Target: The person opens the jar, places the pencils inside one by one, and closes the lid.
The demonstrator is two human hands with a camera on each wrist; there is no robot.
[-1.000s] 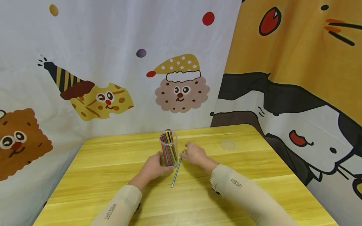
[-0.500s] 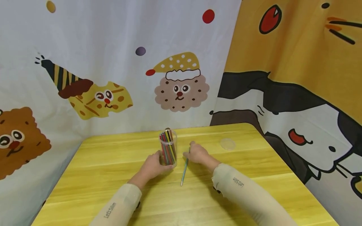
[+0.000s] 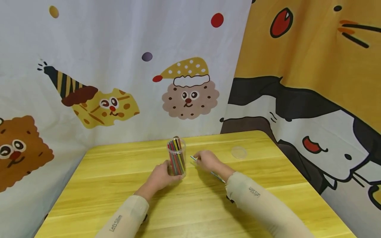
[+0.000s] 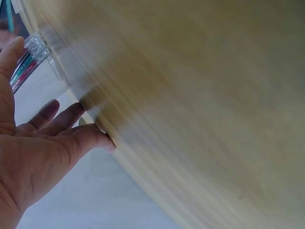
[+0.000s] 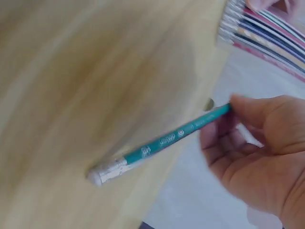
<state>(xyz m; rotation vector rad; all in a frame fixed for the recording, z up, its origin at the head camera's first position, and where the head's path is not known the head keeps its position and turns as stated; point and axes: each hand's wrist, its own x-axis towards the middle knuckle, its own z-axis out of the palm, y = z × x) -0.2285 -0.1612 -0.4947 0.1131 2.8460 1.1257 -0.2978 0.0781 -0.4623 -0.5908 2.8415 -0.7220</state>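
Note:
Upright on the table stands a clear plastic cup (image 3: pixel 177 160) packed with coloured pencils (image 3: pixel 174 145). My left hand (image 3: pixel 161 175) holds it low down, thumb on the near side and fingers on the left side. In the left wrist view the cup's clear base (image 4: pixel 39 47) shows beyond the thumb. To the right of the cup, my right hand (image 3: pixel 208 161) pinches a teal pencil (image 5: pixel 174 138) between thumb and fingers. Its eraser end (image 5: pixel 102 172) points back toward the right sleeve, close over the table, and its other end sticks out toward the cup.
A round clear lid (image 3: pixel 239 152) lies flat at the back right of the wood-grain table (image 3: pixel 125 198). Behind the table's far edge hangs a white curtain (image 3: pixel 119 39) with cartoon prints, and a yellow one (image 3: pixel 312 59) hangs at the right.
My right hand has drawn the pencil rightward from beside the cup and swung its eraser end toward the right sleeve. The left hand and cup have stayed in place.

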